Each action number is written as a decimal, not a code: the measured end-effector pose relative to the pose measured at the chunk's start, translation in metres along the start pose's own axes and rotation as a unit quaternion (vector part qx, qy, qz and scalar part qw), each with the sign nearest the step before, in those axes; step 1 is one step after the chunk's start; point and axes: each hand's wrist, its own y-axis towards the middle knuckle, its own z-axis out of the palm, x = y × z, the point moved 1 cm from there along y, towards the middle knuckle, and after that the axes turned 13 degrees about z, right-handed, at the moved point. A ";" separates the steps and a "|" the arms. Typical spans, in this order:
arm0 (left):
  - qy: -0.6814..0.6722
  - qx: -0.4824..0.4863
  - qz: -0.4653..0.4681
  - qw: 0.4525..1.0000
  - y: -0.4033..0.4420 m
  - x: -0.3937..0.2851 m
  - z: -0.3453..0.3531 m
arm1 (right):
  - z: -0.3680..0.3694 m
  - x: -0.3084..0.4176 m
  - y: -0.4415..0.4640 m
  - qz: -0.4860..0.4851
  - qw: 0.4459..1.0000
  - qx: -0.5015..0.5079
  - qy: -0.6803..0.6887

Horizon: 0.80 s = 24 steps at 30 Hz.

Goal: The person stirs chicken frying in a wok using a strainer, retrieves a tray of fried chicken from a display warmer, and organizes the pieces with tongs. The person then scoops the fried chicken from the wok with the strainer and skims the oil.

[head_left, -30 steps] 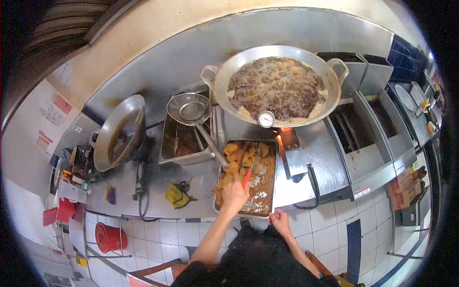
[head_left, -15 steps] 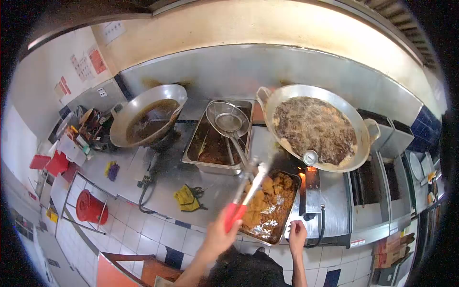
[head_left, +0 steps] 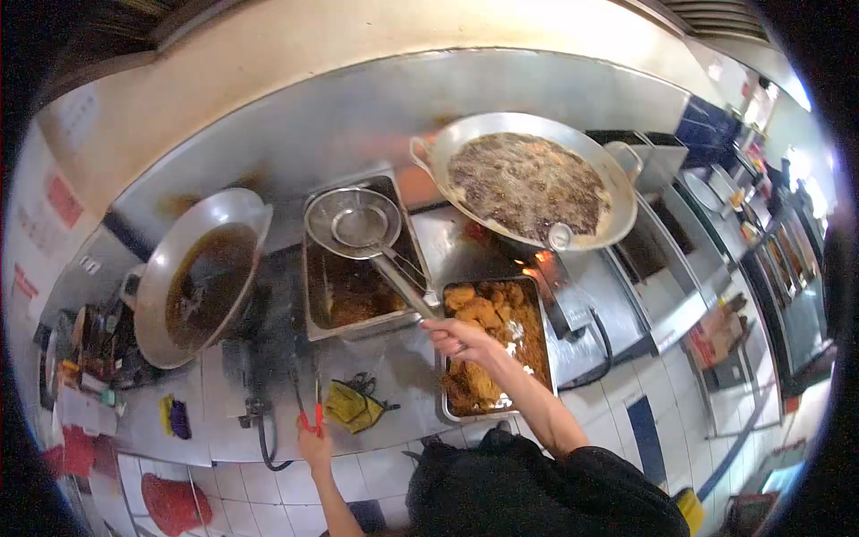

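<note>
While the right hand (head_left: 458,340) grips the strainer (head_left: 353,222) | left hand (head_left: 313,445) clasps red-handled tongs (head_left: 318,415) | swinging wide could knock the bubbling wok (head_left: 623,195)

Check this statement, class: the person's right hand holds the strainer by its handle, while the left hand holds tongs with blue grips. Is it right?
Not quite: the grips are red, not blue, as the current head view shows. The person's right hand holds the strainer by its handle, while the left hand holds tongs with red grips.
</note>
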 end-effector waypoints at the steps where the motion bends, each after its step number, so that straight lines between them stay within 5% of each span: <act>1: 0.051 -0.024 0.052 0.997 0.007 0.014 0.008 | 0.006 -0.014 0.005 -0.008 1.000 -0.011 0.010; 3: 0.097 -0.041 0.109 0.988 0.017 0.027 0.012 | 0.044 -0.045 0.003 -0.078 0.944 -0.239 -0.213; 5: 0.222 -0.103 0.156 0.957 0.028 0.013 0.011 | 0.069 -0.068 -0.012 -0.085 0.942 -0.260 -0.193; 7: -0.173 -0.102 0.114 0.973 0.046 -0.030 0.014 | 0.081 -0.089 -0.021 -0.096 0.941 -0.271 -0.179; 9: -0.228 -0.014 0.131 0.965 0.066 -0.114 -0.009 | 0.086 -0.112 -0.026 -0.101 0.934 -0.283 -0.193; 12: -0.344 0.048 0.276 0.896 0.089 -0.232 -0.032 | 0.116 -0.127 -0.032 -0.121 0.924 -0.301 -0.205; 16: -0.311 0.097 0.343 0.881 0.135 -0.310 -0.011 | 0.138 -0.139 -0.035 -0.175 0.903 -0.312 -0.236; 20: -0.224 0.273 0.363 0.862 0.144 -0.350 0.030 | 0.163 -0.135 -0.035 -0.175 0.903 -0.317 -0.231; 22: -0.195 0.260 0.386 0.864 0.131 -0.351 0.041 | 0.167 -0.136 -0.029 -0.186 0.909 -0.308 -0.209; 24: -0.165 0.303 0.294 0.891 0.120 -0.350 0.036 | 0.156 -0.141 -0.023 -0.182 0.901 -0.320 -0.231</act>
